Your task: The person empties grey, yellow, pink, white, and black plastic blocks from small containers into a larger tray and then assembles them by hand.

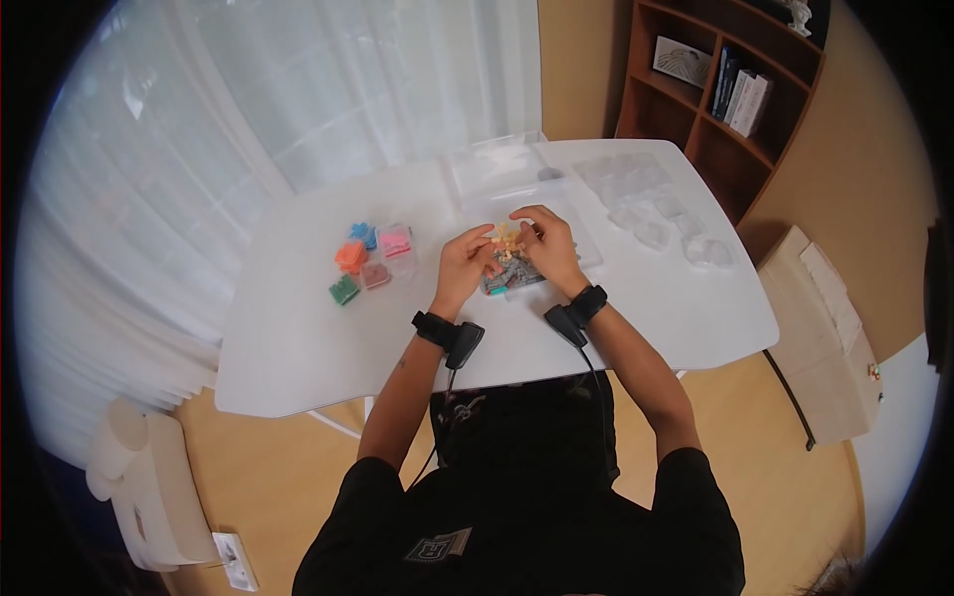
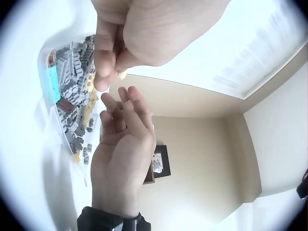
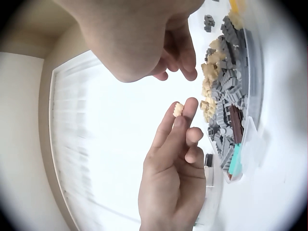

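My left hand (image 1: 464, 263) pinches a small cream toy brick (image 3: 178, 109) between thumb and fingers, raised above the table. Across from it, my right hand (image 1: 550, 248) has its fingers loosely bent, with a gap between thumb and forefinger and nothing visible in it. Both hands are over a clear plastic tray (image 1: 593, 253). Many grey bricks (image 3: 228, 89) lie heaped in it, with more cream bricks (image 3: 211, 72) along one side. A dark brown piece (image 3: 237, 125) and a teal piece (image 3: 235, 160) sit at the near end of the heap.
To the left on the white table (image 1: 298, 348) are small packs of orange (image 1: 350, 257), blue (image 1: 364, 234), pink (image 1: 395, 240), green (image 1: 344, 290) and dull red (image 1: 376, 275) pieces. Several clear plastic containers (image 1: 651, 233) lie at the right. A clear lid (image 1: 492, 169) stands behind the tray.
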